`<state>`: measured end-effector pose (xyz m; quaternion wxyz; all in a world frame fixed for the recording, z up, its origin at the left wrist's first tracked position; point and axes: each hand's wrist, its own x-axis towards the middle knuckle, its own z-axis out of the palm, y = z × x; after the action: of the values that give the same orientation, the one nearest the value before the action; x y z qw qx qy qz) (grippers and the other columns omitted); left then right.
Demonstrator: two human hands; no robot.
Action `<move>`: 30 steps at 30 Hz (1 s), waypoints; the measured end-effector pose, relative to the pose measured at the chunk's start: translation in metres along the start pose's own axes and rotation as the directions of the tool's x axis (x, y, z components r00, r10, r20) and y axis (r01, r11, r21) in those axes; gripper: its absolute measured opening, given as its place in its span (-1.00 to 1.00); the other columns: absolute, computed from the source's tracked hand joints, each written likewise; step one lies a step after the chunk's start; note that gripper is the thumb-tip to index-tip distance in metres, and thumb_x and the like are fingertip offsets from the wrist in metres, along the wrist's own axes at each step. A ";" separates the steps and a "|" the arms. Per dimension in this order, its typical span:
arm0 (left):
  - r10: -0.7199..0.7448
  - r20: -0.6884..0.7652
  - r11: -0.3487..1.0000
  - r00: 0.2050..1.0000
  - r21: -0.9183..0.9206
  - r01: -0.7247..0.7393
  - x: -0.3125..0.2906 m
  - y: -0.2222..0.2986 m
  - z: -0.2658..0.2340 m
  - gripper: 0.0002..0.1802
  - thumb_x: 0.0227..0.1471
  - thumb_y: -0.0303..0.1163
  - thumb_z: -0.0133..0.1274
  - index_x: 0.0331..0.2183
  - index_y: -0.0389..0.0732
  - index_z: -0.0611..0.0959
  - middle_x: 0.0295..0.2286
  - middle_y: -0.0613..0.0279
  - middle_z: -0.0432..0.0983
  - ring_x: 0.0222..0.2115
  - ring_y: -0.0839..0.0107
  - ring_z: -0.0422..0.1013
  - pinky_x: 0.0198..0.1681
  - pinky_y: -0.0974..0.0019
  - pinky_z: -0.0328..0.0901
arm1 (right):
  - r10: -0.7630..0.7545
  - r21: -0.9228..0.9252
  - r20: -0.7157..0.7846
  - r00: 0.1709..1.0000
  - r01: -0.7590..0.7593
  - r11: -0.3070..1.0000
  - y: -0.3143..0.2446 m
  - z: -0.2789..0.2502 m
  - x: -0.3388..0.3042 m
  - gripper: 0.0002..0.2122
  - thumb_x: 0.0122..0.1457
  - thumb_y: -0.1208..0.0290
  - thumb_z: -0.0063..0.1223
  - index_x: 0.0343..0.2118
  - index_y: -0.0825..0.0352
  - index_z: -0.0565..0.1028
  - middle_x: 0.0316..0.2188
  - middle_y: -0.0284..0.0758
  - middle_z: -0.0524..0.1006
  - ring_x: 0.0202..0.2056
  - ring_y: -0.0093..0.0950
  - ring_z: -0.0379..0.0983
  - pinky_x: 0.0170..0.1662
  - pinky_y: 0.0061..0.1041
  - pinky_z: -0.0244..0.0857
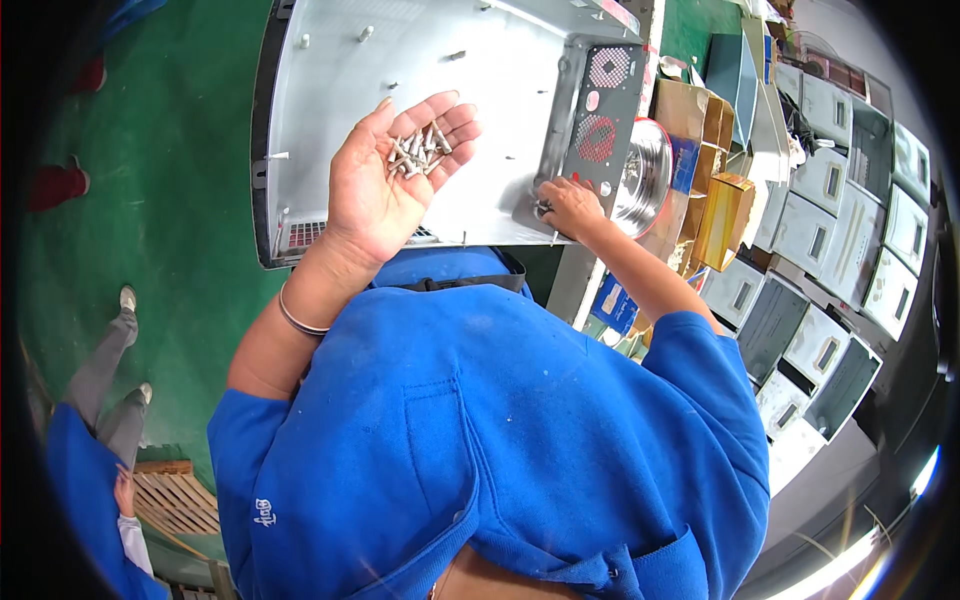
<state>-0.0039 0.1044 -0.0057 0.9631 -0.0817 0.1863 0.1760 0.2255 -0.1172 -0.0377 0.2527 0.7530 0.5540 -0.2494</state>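
A large grey sheet-metal case lies open side up in front of me, with several small pegs standing on its inner floor. Over its near left part, my left hand is palm up and cupped, holding a heap of small pale metal pins. My right hand is inside the case's near right corner, beside the dark side panel with round perforated openings. Its fingers are bent together around a small dark bit whose kind I cannot make out. A loose pin shows at the case's left wall.
Right of the case are a shiny round metal dish, cardboard boxes and a blue box. White and grey metal housings are stacked beyond. Another person stands at lower left, near a wooden pallet on the green floor.
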 end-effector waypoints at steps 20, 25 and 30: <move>-0.024 0.091 0.998 0.996 -0.056 0.030 -0.005 -0.004 0.007 -0.38 0.10 -0.10 -0.36 0.00 -0.46 0.19 -0.05 -0.17 0.20 0.01 0.10 0.15 0.09 0.18 0.06 | 0.078 -0.064 0.204 0.976 -0.066 0.996 -0.005 0.003 0.011 -0.76 -0.02 0.20 -0.06 -0.50 0.29 0.48 -0.47 -0.21 0.51 -0.35 -0.27 0.44 -0.27 -0.29 0.25; -0.055 0.125 0.991 0.991 -0.117 0.070 -0.009 -0.005 0.011 -0.32 0.09 -0.03 -0.36 0.03 -0.44 0.15 0.01 -0.17 0.10 0.06 0.08 0.04 0.13 0.13 -0.03 | 0.099 0.158 0.050 0.994 -0.106 0.982 -0.011 -0.023 0.013 -0.77 -0.04 0.23 0.03 -0.43 0.30 0.50 -0.41 -0.24 0.51 -0.36 -0.33 0.46 -0.21 -0.31 0.23; -0.089 0.142 0.982 0.986 -0.156 0.111 -0.010 -0.011 0.012 -0.30 0.09 -0.02 -0.35 0.04 -0.44 0.11 0.03 -0.18 0.05 0.09 0.07 -0.02 0.14 0.09 -0.07 | 0.300 0.826 -0.364 0.881 0.157 0.541 -0.069 -0.109 0.005 -0.89 -0.06 0.45 0.09 -0.43 0.30 0.48 -0.51 -0.32 0.47 -0.48 -0.58 0.40 -0.44 -0.60 0.25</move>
<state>-0.0048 0.0936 0.0102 0.9712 -0.1575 0.1017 0.1471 0.1713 -0.0242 0.0330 -0.2680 0.8398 0.3775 -0.2837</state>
